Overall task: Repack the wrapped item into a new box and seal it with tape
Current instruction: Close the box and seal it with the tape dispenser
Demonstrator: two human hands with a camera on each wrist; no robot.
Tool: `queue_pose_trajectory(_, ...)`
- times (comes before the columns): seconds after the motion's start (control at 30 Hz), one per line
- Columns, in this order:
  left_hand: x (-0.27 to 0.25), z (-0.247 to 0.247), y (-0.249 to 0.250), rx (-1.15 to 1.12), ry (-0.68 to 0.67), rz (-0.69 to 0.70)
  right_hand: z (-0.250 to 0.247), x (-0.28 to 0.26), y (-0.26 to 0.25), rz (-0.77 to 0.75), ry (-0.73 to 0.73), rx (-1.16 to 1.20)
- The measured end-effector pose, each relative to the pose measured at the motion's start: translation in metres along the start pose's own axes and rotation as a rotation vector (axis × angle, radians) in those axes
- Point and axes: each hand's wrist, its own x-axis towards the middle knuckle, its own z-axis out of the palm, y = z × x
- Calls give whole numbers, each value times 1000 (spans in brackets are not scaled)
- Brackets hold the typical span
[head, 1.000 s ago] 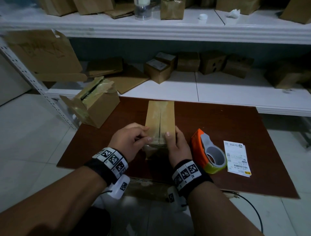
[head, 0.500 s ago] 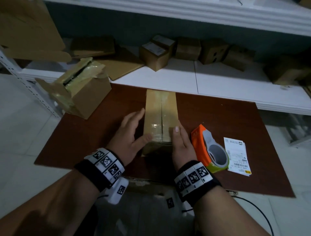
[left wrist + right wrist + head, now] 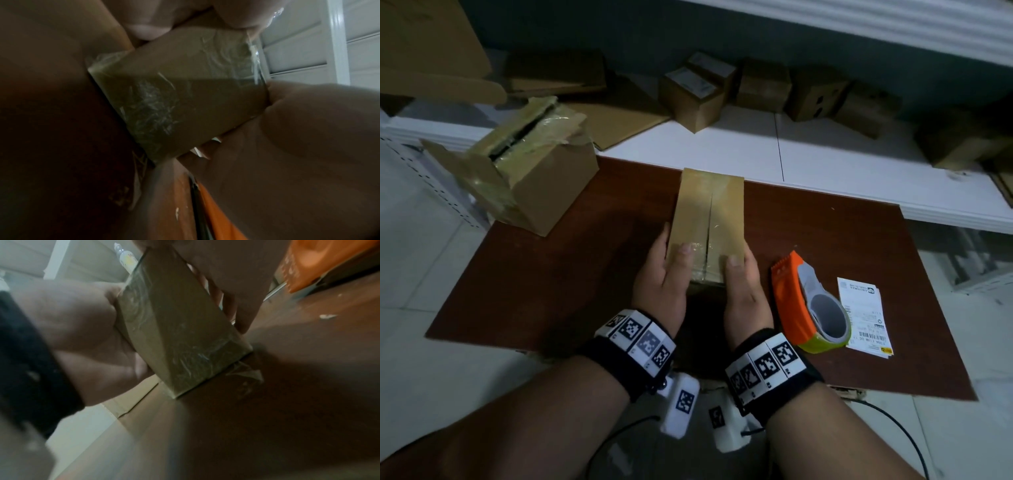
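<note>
Two boxes on brown board (image 3: 585, 274): torn open box (image 3: 524, 164) far left of taped box (image 3: 707, 219), clasped by left hand (image 3: 664, 277) and right hand (image 3: 743, 287). Right of it: orange tape dispenser (image 3: 811, 308), then label (image 3: 864, 315), print unreadable.

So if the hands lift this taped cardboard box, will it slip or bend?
The taped cardboard box will probably stay stiff: its edges look straight between the left hand and the right hand. The glossy tape across the near end may feel slippery. Its flat faces should not roll.
</note>
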Motion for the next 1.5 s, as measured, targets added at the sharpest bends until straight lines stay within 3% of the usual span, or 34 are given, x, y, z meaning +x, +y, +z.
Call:
queue_pose_trajectory(0.13,4,-4,-3,83,-27,61,1,3,-1,-16,-10,9)
queue_pose_trajectory(0.23,9,-14,-2,115,-126,116,-2,4,0,-30,-21,-25)
queue_pose_trajectory(0.4,28,-43,-10,464,-325,256,-9,8,4,33,-108,38)
queue_pose_trajectory(0.57,30,-50,-9,564,-369,249,-11,7,1,84,-106,136)
queue_pose_trajectory(0.73,22,-50,-3,462,-362,235,-14,5,-9,174,-47,243)
queue_pose_trajectory(0.87,11,-27,8,138,-239,16,-10,4,-10,125,65,100)
queue_pose_trajectory(1.03,14,-9,-1,45,-106,-90,-3,7,-2,50,-12,206)
queue_pose_trajectory(1.27,11,-8,10,36,-91,-63,-3,10,-2,111,-90,303)
queue_pose_trajectory(1.5,5,-8,6,126,-90,-12,-3,5,-6,4,-50,11)
